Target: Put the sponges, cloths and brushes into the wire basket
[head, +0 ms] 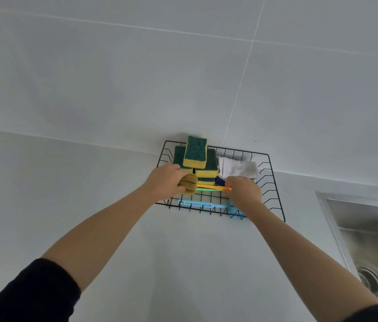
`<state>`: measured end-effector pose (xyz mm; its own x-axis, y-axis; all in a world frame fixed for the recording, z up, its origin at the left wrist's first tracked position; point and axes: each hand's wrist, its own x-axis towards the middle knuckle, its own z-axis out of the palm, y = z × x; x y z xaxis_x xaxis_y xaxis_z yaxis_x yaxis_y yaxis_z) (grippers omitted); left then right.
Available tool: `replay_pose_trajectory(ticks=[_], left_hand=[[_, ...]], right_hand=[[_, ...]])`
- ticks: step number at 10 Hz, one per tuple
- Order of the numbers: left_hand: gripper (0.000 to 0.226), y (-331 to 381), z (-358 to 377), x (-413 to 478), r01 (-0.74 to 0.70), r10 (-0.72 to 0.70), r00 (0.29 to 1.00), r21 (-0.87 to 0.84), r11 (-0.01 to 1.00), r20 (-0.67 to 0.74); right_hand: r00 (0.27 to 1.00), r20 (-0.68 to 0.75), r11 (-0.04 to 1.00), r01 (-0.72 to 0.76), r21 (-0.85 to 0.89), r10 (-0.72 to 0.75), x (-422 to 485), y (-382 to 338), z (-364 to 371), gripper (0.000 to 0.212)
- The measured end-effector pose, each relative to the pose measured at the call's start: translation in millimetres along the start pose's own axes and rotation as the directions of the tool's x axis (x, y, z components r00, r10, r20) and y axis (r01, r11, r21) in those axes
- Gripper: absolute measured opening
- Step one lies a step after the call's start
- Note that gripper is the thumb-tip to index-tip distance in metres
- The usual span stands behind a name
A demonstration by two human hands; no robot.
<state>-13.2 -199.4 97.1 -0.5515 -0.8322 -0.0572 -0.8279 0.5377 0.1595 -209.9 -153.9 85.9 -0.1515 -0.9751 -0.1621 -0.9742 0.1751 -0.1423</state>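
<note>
A black wire basket [274, 182] stands on the counter against the tiled wall. Several green-and-yellow sponges [195, 152] are stacked in its back left, the top one lying across the others. A white cloth [239, 168] lies in the back right over something dark blue [219, 181]. My left hand [168, 181] is inside the basket, closed on a mustard-yellow folded cloth [189, 183]. My right hand [243, 192] grips the end of an orange brush [213, 187], with a green one just beneath it. A light blue brush [202, 204] lies along the basket's front edge.
A steel sink [374, 240] with a drain sits at the right, close to the basket. The pale grey counter [67, 194] stretches left and toward me. The tiled wall rises right behind the basket.
</note>
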Motion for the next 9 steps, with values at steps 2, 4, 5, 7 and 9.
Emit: replay_pose_trajectory(ticks=[2, 4, 5, 7, 9], left_hand=[[0.041, -5.7, 24.7, 32.6, 0.019, -0.017, 0.996, -0.016, 1.0, 0.088], [0.036, -16.8, 56.0, 51.4, 0.058, -0.07, 0.98, 0.07, 0.996, 0.188], [0.036, -18.5, 66.0, 55.3, 0.065, -0.086, 0.972, 0.099, 0.993, 0.218], [0.032, -21.2, 75.5, 59.4, 0.057, -0.09, 0.967, 0.144, 0.988, 0.239], [0.038, -23.7, 87.2, 54.3, 0.004, -0.055, 0.969, 0.207, 0.978, 0.242]], right_hand=[[0.997, 0.072, 0.999, -0.032, -0.036, 0.035, 34.4, 6.6, 25.9, 0.022], [0.986, 0.166, 0.996, 0.002, -0.089, 0.013, 56.4, 5.0, 52.6, 0.032], [0.978, 0.207, 0.992, 0.037, -0.117, -0.012, 60.9, 4.0, 61.0, 0.032], [0.971, 0.233, 0.98, 0.094, -0.175, -0.052, 62.9, 7.4, 72.0, 0.029], [0.969, 0.24, 0.981, 0.099, -0.168, -0.056, 63.0, 7.2, 65.2, 0.031]])
